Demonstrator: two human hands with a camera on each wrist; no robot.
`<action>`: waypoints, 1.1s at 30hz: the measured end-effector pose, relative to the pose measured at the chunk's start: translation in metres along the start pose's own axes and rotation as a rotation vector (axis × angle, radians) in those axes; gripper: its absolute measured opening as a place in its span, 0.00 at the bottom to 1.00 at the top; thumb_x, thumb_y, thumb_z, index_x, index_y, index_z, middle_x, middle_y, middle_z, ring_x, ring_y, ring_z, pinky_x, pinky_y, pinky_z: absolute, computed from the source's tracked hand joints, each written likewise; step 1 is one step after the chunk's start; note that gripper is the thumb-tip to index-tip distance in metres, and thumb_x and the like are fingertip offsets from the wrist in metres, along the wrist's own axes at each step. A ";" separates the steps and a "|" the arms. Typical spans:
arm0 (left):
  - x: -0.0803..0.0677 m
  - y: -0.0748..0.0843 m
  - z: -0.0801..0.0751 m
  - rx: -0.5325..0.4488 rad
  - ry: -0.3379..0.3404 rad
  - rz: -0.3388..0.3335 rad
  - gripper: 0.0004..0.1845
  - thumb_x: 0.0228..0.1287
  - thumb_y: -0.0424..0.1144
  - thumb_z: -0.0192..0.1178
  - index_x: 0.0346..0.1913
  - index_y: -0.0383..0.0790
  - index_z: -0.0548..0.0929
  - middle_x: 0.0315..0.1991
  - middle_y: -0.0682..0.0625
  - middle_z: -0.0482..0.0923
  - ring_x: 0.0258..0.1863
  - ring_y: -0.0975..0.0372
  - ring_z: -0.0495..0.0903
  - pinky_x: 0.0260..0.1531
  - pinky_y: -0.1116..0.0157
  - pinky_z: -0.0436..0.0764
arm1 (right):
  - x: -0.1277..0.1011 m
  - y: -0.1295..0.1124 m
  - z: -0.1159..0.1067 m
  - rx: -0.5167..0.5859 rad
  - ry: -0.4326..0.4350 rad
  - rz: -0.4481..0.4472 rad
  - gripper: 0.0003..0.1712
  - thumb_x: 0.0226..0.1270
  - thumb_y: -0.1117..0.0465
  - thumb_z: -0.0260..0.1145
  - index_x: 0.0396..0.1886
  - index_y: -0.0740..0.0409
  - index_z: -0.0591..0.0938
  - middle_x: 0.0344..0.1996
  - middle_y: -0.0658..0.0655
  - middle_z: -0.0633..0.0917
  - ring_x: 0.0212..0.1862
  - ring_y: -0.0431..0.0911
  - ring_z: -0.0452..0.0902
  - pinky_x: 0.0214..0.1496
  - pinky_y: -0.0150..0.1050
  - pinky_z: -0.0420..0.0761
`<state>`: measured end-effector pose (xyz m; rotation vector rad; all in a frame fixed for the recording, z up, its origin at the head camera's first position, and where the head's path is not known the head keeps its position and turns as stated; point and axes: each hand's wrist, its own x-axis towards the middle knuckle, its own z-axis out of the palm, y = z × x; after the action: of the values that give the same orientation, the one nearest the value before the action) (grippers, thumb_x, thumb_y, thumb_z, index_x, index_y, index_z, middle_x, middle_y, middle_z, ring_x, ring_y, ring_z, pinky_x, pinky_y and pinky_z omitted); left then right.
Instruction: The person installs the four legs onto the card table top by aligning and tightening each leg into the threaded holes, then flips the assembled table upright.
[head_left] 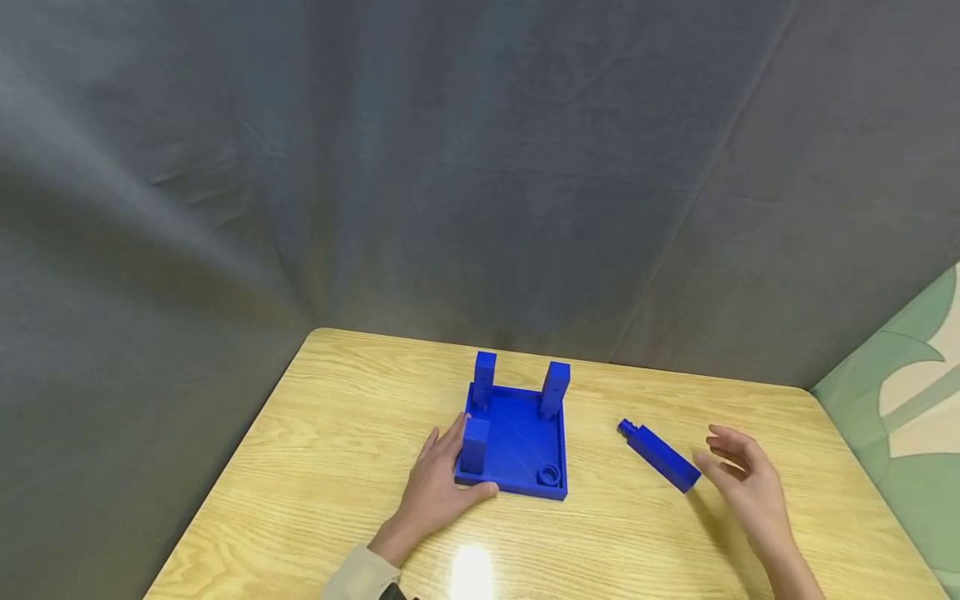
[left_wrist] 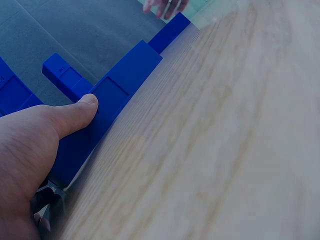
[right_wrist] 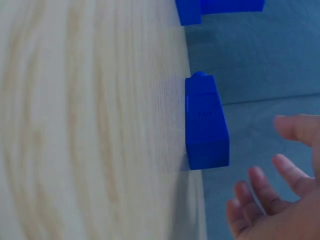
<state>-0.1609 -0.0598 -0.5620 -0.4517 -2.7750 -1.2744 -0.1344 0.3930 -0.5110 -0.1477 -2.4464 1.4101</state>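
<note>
A shallow blue square base (head_left: 517, 437) with a raised rim lies on the table, with a square leg standing at three corners. The near right corner has a round socket (head_left: 549, 475). My left hand (head_left: 435, 492) grips the near left corner, thumb along the front wall and fingers on the left side, around the near leg (head_left: 475, 446). To the right, a loose blue leg (head_left: 662, 458) lies diagonally, its threaded end toward the base. My right hand (head_left: 750, 492) hovers just beyond its blunt end, fingers apart and loosely bent, holding nothing. In the right wrist view the loose leg (right_wrist: 206, 120) is apart from the fingers.
The wooden table (head_left: 330, 433) has a light grain and rounded far corners. A dark grey curtain (head_left: 480, 183) hangs behind it and at the left. Green and cream patterned fabric (head_left: 915, 400) lies beyond the right edge.
</note>
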 end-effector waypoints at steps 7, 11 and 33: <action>-0.001 0.000 -0.002 -0.007 0.005 -0.009 0.63 0.59 0.62 0.80 0.90 0.38 0.59 0.88 0.43 0.59 0.85 0.29 0.53 0.83 0.29 0.56 | 0.001 0.013 -0.003 -0.067 -0.126 0.041 0.37 0.75 0.64 0.77 0.77 0.69 0.72 0.52 0.24 0.80 0.54 0.22 0.75 0.53 0.15 0.77; -0.001 0.001 -0.001 0.000 -0.001 -0.009 0.63 0.59 0.61 0.80 0.90 0.38 0.59 0.89 0.43 0.59 0.86 0.30 0.53 0.83 0.30 0.56 | 0.001 0.020 -0.003 -0.073 -0.159 0.029 0.39 0.73 0.65 0.79 0.77 0.69 0.72 0.52 0.27 0.81 0.53 0.22 0.76 0.52 0.14 0.76; -0.001 -0.001 -0.001 0.007 -0.001 -0.007 0.63 0.58 0.62 0.80 0.90 0.39 0.59 0.89 0.44 0.59 0.86 0.32 0.53 0.84 0.31 0.56 | -0.001 0.019 0.005 -0.203 -0.215 -0.024 0.30 0.61 0.69 0.85 0.63 0.70 0.85 0.44 0.59 0.90 0.42 0.27 0.80 0.45 0.18 0.81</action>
<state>-0.1602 -0.0614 -0.5619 -0.4425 -2.7831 -1.2652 -0.1363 0.3981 -0.5300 -0.0113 -2.7548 1.2215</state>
